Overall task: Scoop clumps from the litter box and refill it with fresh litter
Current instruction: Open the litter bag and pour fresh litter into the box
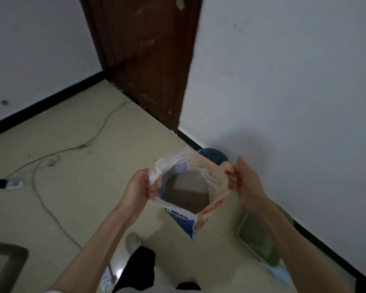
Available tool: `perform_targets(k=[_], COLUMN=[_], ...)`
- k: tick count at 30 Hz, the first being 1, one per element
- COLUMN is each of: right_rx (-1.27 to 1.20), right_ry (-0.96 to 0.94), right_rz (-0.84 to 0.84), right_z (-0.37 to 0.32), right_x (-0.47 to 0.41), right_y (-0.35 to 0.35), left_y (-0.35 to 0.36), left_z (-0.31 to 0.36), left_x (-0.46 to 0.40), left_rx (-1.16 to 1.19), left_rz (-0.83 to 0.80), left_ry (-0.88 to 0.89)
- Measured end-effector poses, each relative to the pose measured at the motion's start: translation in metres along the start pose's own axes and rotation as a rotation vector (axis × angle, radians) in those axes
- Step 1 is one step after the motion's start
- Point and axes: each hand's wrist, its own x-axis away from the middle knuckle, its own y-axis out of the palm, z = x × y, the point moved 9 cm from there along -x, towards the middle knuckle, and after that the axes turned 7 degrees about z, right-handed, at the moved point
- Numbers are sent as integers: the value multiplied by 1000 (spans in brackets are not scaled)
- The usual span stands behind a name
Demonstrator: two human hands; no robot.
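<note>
Above glossy tile, left hand (pixel 138 186) and right hand (pixel 240 178) pinch crinkly plastic litter bag (pixel 190 216) wide.

- Litter box (pixel 260 240): green, largely hidden behind the right forearm.
- Blue object (pixel 215 155): mostly covered by the litter bag (pixel 190 216); identity unclear.
- Dark frame (pixel 9 263): cut off at left edge.
- Bag print: blurred, unreadable.

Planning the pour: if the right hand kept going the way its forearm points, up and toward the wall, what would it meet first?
Probably the blue bin beyond the litter bag that the right hand grips; past it, the white wall. Depth is unclear.
</note>
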Motion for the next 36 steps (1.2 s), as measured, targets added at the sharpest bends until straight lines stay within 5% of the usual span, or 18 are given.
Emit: perform_targets(k=[5, 12, 27, 36], right_rx=[-18, 226, 779, 973], right_ry=[81, 64, -58, -81], right_rz=[-108, -470, -1115, -1236], right_z=[0, -1, -14, 17], right_x=[-10, -6, 60, 92], right_y=[154, 365, 757, 923], left_y=[-110, -262, -493, -605], left_z=[72, 153, 254, 301], left_x=[-15, -13, -46, -73], left_rx=[-37, -2, 472, 713], left_rz=[123, 463, 982, 1019], left_ry=[96, 183, 236, 238])
